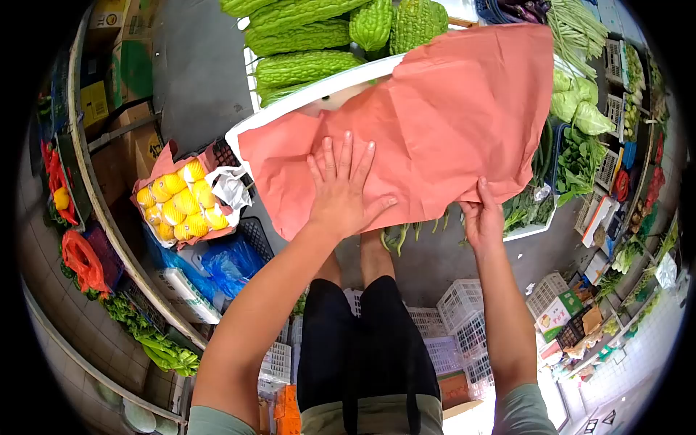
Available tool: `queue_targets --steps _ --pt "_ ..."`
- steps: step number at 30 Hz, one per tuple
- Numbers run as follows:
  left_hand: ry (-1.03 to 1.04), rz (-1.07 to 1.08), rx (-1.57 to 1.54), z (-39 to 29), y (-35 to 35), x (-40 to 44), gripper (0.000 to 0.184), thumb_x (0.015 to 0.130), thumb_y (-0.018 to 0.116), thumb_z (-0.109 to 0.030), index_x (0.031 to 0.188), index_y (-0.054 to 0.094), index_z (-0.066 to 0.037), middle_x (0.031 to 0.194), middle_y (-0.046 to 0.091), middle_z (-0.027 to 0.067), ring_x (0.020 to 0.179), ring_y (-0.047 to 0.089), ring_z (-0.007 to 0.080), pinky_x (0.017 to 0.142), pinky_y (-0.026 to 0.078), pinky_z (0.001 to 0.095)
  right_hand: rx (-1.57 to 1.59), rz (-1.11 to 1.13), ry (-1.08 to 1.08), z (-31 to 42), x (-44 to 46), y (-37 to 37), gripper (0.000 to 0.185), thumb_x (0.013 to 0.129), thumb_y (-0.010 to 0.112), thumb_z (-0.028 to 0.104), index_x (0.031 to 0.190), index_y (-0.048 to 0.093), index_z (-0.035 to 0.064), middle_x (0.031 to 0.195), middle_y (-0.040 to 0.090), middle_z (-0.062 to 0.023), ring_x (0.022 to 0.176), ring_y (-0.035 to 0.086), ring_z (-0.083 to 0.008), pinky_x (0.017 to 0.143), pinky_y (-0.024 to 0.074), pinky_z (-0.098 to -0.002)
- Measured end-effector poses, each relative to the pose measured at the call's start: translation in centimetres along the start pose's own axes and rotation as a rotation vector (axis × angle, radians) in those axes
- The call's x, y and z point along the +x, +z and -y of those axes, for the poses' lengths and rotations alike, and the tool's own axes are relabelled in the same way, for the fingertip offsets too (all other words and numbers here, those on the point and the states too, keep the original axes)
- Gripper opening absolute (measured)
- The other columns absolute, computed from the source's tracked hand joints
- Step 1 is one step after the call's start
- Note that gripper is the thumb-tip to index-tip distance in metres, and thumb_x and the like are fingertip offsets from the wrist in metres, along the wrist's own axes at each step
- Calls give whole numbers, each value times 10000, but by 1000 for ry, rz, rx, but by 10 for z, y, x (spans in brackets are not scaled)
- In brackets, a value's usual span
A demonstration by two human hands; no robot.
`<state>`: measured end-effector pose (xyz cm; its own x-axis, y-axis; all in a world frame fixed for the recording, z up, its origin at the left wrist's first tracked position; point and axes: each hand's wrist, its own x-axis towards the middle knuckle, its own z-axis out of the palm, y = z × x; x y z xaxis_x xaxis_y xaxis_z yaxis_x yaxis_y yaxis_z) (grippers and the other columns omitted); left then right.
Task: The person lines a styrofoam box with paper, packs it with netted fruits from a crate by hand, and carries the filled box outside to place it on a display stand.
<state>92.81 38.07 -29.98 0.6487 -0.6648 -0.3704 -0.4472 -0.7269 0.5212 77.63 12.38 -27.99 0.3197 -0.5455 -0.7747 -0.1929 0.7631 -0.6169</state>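
A large sheet of red paper (464, 109) lies over a white foam box (283, 109), whose rim shows along the upper and left sides. What the box holds is mostly hidden by the sheet. My left hand (341, 196) presses flat on the left part of the paper, fingers spread. At the sheet's lower right edge, my right hand (484, 221) pinches the paper between thumb and fingers. Some green bean-like pods (401, 235) hang out beneath the near edge of the paper. Just beyond the foam box lie several bitter melons (308, 69).
Yellow fruit in foam nets (185, 206) fills a box at left, beside blue plastic bags (232, 264). Cabbages (591, 116), leafy greens (576, 163) and long beans (576, 29) lie to the right. White plastic crates (460, 304) are stacked behind my legs. A curved-looking rail (109, 196) runs along the left.
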Motion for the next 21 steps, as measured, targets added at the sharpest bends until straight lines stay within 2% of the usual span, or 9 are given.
queue_targets --steps 3,5,9,11,13,14,15,17,21 --pt "-10 18 115 -1 2 10 1101 792 680 -732 1645 236 -195 1722 52 173 1551 -41 512 1179 22 739 -145 24 -71 13 6 -14 276 1006 669 180 1232 621 31 1174 703 -84 1043 711 -203 914 614 -381" --pt "-17 -15 82 1 0 16 1132 760 701 -743 1647 238 -213 1729 50 143 1556 -17 495 1186 19 732 -327 -98 -159 19 18 -36 307 985 679 148 1262 603 38 1193 697 -78 1054 706 -198 896 606 -372" --pt "-70 9 144 3 3 19 1137 746 721 -734 1645 244 -228 1729 62 129 1558 26 483 1184 42 735 -82 -83 -342 57 18 -5 451 997 662 138 1394 537 -36 1193 700 -70 1042 700 -176 921 560 -319" --pt "-119 14 233 -4 1 20 1124 753 729 -712 1646 243 -233 1723 69 157 1550 48 501 1183 65 732 -61 -121 -306 75 21 1 510 989 681 120 1434 507 -59 1160 708 -62 1032 687 -146 939 538 -280" --pt "-187 9 247 -15 -4 18 1129 751 734 -706 1647 242 -227 1719 69 176 1549 46 509 1184 72 728 -399 -108 -389 84 30 0 505 976 708 99 1419 523 -57 1115 706 -47 996 666 -110 909 531 -249" --pt "-266 4 258 -19 -6 13 1135 748 739 -700 1647 240 -221 1715 69 194 1547 45 518 1185 79 724 -511 -114 -467 85 36 -4 461 957 732 79 1375 574 -32 1019 675 -29 912 616 -81 838 502 -219" --pt "-263 9 265 -22 -6 7 1135 748 739 -700 1647 240 -221 1715 69 194 1547 45 518 1185 79 724 -504 -118 -462 85 30 4 461 957 732 79 1375 574 -32 1019 675 -29 912 616 -81 838 502 -219" --pt "-380 -54 208 -25 -4 0 1116 765 740 -672 1646 241 -204 1705 80 228 1539 56 540 1191 83 715 -833 -155 -693 86 17 32 401 954 738 97 1328 615 16 986 651 -4 867 588 -72 794 485 -215" --pt "-172 -150 97 -41 -6 5 1022 823 717 -619 1637 273 -189 1705 106 217 1548 87 509 1197 83 704 -808 -104 -866 62 17 50 394 960 715 91 1338 614 38 1011 656 -33 869 601 -111 811 496 -262"
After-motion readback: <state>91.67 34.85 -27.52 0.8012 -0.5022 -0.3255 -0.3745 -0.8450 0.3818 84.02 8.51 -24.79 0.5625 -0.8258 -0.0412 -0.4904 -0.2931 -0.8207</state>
